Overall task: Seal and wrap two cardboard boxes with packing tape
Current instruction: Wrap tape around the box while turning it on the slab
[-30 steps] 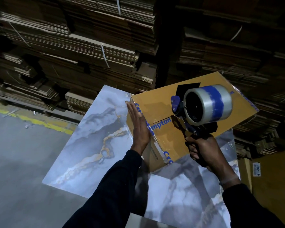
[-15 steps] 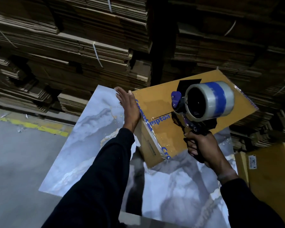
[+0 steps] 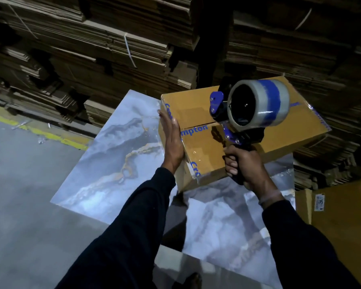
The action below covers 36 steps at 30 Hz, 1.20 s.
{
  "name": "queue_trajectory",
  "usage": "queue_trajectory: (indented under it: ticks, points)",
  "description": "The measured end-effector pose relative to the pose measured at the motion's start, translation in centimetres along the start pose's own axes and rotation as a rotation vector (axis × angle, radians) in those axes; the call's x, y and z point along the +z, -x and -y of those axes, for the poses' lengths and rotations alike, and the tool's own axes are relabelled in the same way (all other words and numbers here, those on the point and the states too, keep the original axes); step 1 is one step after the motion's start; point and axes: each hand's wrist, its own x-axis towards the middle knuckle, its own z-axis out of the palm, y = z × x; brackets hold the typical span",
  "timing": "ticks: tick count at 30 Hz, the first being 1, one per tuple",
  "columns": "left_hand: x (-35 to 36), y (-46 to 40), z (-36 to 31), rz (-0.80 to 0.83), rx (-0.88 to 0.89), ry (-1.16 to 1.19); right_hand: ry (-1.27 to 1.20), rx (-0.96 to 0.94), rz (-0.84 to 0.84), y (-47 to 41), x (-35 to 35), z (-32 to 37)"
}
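A yellow-brown cardboard box (image 3: 192, 109) with blue lettering sits on a marble-patterned table (image 3: 113, 155). Clear tape shines along its near left edge. My left hand (image 3: 172, 140) lies flat with straight fingers against the box's left side. My right hand (image 3: 245, 165) grips the black handle of a blue tape dispenser (image 3: 233, 122), held above the box top. The dispenser carries a roll of clear tape (image 3: 265, 101) with a blue band. The far right part of the box top is hidden behind the roll.
Tall stacks of flattened cardboard (image 3: 92, 49) fill the background behind the table. More yellow-brown boxes (image 3: 342, 215) stand at the right, one with a white label. A grey floor (image 3: 19, 184) with a yellow line lies to the left.
My left hand slid back along the box's left side toward me. The box has turned and now looks nearer and tilted. My right hand keeps the dispenser raised above it.
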Motion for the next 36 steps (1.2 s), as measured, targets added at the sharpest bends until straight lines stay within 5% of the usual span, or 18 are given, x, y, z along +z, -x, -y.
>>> queue_trajectory:
  ticks: [9,14,20,25,36]
  points:
    - [2.8,9.5,1.8,-0.045,0.074,-0.041,0.087,0.013,0.085,-0.5,-0.7,0.5]
    - [1.1,11.3,2.9,0.085,0.096,-0.087,0.097,0.013,0.127,-0.4,-0.9,1.0]
    - [0.0,10.1,0.3,0.168,0.555,-0.513,0.116,0.031,0.166,-0.5,-1.1,1.3]
    - [-1.1,8.9,0.9,0.235,0.702,-0.697,0.128,0.044,0.188,-0.9,-1.2,1.4]
    - [-1.6,8.7,1.0,0.229,0.721,-0.748,0.134,0.040,0.212,-0.9,-1.4,1.6]
